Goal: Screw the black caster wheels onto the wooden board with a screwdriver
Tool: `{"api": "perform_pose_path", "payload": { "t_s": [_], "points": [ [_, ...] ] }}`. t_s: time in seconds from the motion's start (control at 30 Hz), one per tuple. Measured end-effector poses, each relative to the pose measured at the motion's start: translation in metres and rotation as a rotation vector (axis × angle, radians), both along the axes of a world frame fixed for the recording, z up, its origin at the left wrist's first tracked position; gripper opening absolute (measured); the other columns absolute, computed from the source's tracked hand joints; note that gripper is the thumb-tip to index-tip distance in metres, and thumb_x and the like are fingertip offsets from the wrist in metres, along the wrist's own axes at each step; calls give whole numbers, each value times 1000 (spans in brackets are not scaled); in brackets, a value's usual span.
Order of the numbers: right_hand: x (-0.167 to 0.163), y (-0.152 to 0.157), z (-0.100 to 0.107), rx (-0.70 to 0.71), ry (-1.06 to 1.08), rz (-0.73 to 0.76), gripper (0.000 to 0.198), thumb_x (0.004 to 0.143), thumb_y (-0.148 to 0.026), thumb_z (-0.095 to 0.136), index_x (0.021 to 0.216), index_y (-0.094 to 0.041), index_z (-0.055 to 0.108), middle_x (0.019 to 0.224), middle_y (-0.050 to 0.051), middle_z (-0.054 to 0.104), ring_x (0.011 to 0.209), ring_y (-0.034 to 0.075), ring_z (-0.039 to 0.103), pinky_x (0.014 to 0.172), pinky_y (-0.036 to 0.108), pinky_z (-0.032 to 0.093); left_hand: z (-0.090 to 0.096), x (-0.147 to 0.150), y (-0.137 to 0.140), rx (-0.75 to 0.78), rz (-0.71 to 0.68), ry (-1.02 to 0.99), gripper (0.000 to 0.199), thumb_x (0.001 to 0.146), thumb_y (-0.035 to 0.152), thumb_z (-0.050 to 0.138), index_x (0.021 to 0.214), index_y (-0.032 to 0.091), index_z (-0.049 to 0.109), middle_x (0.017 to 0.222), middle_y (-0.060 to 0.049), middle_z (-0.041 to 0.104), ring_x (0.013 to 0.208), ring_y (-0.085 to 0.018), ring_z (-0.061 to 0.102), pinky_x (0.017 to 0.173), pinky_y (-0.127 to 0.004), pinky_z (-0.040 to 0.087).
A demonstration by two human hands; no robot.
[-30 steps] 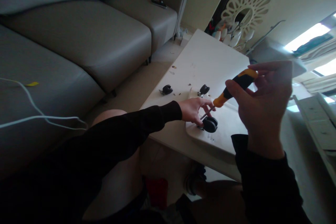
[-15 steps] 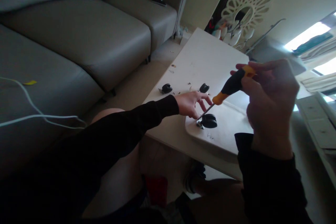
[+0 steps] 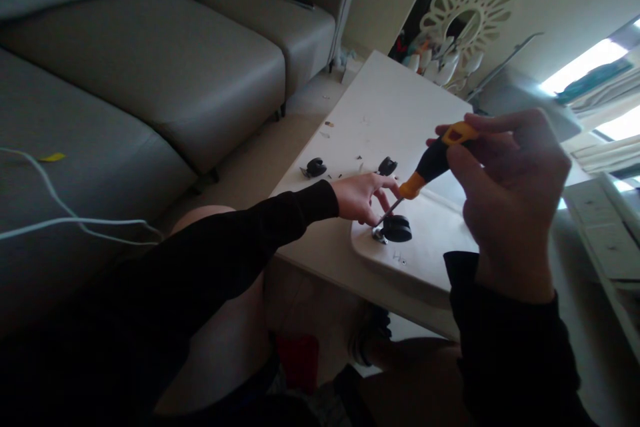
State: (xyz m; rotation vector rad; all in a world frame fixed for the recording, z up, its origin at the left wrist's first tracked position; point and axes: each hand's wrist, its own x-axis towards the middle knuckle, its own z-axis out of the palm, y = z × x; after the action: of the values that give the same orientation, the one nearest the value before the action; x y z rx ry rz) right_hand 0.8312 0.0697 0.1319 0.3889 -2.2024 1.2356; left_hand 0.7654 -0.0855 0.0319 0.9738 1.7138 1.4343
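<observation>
At the left on the bench (image 3: 370, 93) lies a loose caster (image 3: 316, 167), apart from the work. Next comes the left hand (image 3: 361, 197), the nearer one to the worked caster (image 3: 397, 228), its thumb and fingers curled about the screwdriver's lower shaft; whether that grip pinches anything, I cannot tell. The worked caster sits near the rounded corner of the white panel (image 3: 425, 240), wheel just right of the tip, metal mount below it. The screwdriver (image 3: 434, 160) slants from that mount up and rightward, its long axis ending in the right hand (image 3: 510, 193), whose grip is closed on the handle. Against one second ago, the mount shows more plainly, the left fingers sit slightly higher and the right hand grasps farther back.
</observation>
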Motion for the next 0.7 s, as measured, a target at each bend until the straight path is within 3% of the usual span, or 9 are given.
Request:
{"api": "perform_pose_path", "payload": {
  "t_s": [0.13,0.23,0.4,0.47,0.6,0.7],
  "points": [
    [-2,3,4,116,93,-163,34,65,-14,84,90,-26,64,85,-1,67,76,16,69,51,27,57,-3,-1,0,17,-12,-24,73,65,4,70,137,10,54,122,-17,71,54,-8,55,54,-26,47],
    [-1,2,6,183,121,-258,39,60,-15,88,86,-25,60,80,-4,60,71,14,65,49,25,55,-3,-2,0,20,-22,-30,71,66,4,70,135,11,55,121,-16,71,55,-7,55,54,-26,47],
    [3,-1,5,86,4,-67,24,78,-16,71,100,-23,63,104,3,74,87,17,75,65,32,63,-3,-1,1,14,-25,-42,70,66,4,71,133,12,53,122,-16,71,59,-8,58,57,-24,48],
    [3,-2,4,63,12,-62,27,74,-15,75,98,-23,65,98,2,76,82,16,76,65,32,64,-4,-1,1,26,-25,-41,69,66,4,69,133,11,53,121,-16,71,59,-8,58,56,-24,48],
    [3,-3,3,138,92,-210,38,62,-14,86,91,-24,63,85,-3,70,77,16,73,57,29,60,-4,-1,1,37,-23,-27,70,66,5,70,134,11,53,121,-16,71,55,-7,55,53,-24,46],
    [3,-4,4,111,55,-131,31,71,-17,80,94,-25,62,97,0,73,90,19,75,61,31,61,-3,-1,1,27,-26,-15,69,66,4,70,133,11,53,120,-16,71,54,-7,56,51,-23,45]
  ]
}}
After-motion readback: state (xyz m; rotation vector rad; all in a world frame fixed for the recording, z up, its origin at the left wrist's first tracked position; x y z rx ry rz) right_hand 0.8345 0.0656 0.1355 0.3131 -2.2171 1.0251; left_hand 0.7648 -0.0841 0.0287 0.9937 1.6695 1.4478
